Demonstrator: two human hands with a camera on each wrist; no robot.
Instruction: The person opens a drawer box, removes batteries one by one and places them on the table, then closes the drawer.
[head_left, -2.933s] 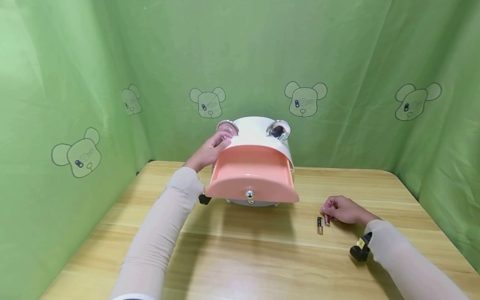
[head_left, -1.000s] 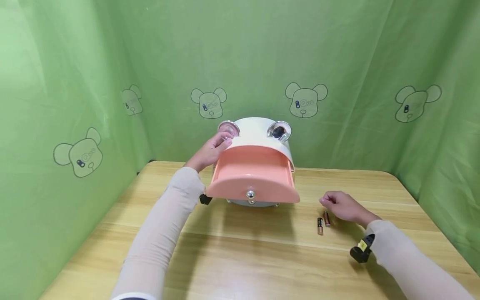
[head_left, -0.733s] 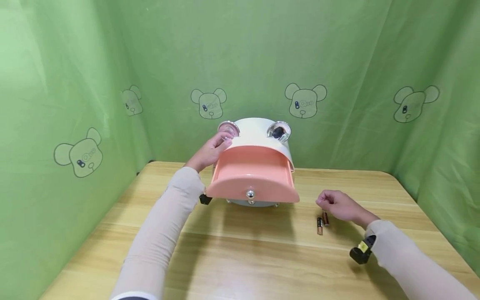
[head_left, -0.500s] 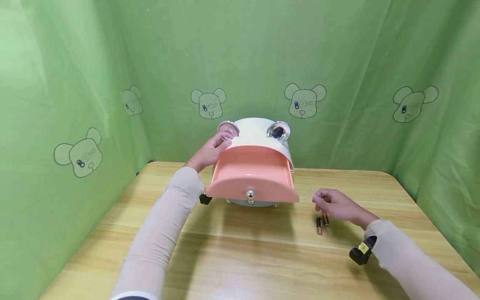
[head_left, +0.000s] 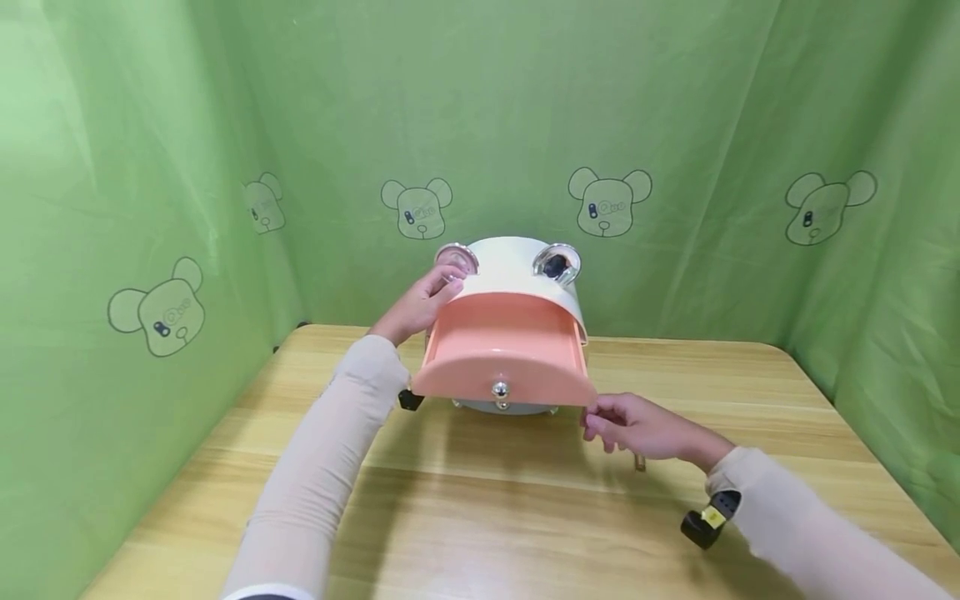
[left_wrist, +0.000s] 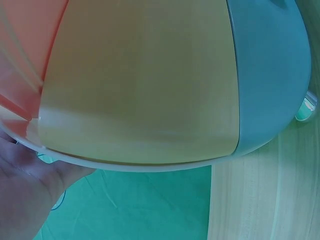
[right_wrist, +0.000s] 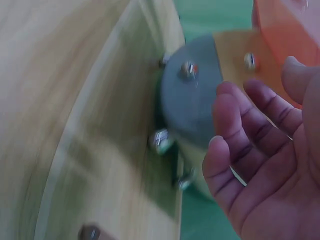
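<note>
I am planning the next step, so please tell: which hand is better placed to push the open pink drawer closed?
Probably the right hand: it holds nothing and is close to the drawer. The left hand rests on the box, which it could steady.

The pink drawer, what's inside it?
In the head view, the pink drawer stands open, showing bare pink inside and no object. Its far end under the white cabinet and the strip just behind its front panel are hidden.
</note>
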